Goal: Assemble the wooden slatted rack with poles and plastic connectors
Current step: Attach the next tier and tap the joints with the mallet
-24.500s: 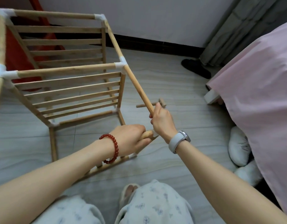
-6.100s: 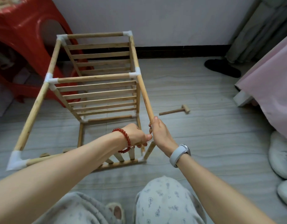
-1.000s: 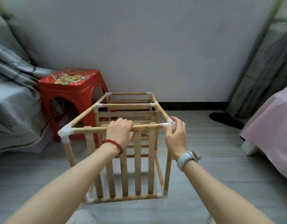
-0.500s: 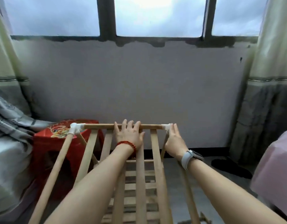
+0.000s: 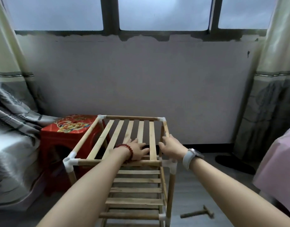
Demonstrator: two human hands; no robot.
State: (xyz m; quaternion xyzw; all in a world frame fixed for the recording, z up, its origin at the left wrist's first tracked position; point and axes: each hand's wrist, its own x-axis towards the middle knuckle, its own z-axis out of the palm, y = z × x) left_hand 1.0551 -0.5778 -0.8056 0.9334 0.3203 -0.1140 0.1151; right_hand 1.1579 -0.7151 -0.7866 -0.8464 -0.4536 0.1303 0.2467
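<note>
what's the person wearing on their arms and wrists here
Both forearms are bare, with no sleeves in view. The left wrist carries a red beaded bracelet. The right wrist has a watch with a pale grey band and a dark face. No rings or gloves show.

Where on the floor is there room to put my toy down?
Bare floor lies right of the rack, between it and the pink bedcover, above the small wooden mallet. Left is crowded: the red stool touches the rack.
</note>
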